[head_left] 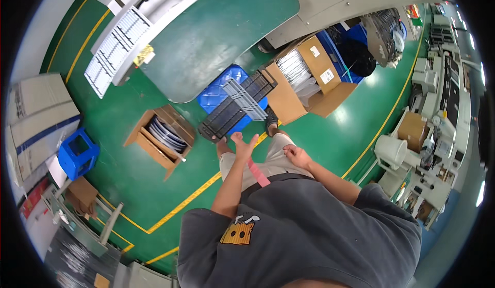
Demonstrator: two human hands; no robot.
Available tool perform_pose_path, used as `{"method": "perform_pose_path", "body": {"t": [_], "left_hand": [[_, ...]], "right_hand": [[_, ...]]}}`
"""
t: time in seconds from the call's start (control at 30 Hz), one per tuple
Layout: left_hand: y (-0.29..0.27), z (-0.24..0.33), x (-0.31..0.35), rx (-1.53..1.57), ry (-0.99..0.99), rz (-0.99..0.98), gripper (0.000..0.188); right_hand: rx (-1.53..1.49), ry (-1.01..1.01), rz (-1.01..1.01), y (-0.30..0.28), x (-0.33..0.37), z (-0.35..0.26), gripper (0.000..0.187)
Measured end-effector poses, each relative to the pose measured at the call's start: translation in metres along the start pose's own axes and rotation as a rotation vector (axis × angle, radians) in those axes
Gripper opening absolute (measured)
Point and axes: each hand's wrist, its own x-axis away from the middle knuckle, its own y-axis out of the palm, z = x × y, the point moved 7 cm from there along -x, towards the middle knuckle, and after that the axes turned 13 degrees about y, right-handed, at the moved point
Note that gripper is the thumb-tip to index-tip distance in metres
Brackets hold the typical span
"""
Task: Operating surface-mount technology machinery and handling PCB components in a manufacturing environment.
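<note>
Left hand (243, 144) open and reaching, right hand (295, 156) loose and empty, both just short of black trays (234, 108) stacked on a blue crate (223, 89) on the floor, likely stiff, light, best gripped by side edges.

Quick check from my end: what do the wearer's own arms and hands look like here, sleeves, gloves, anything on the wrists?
Both forearms are bare. The left hand and right hand wear no gloves, and no watch or band shows on either wrist. The short sleeves belong to a dark grey T-shirt with a small orange and white graphic on the chest. A pink strap hangs at the waist over light shorts.
</note>
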Motion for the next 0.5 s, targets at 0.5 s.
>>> {"method": "perform_pose_path", "body": {"t": [0.5], "left_hand": [[0.106, -0.131, -0.023, 0.309, -0.325, 0.175, 0.071]], "right_hand": [[0.019, 0.153, -0.109, -0.178, -0.091, 0.19, 0.026]]}}
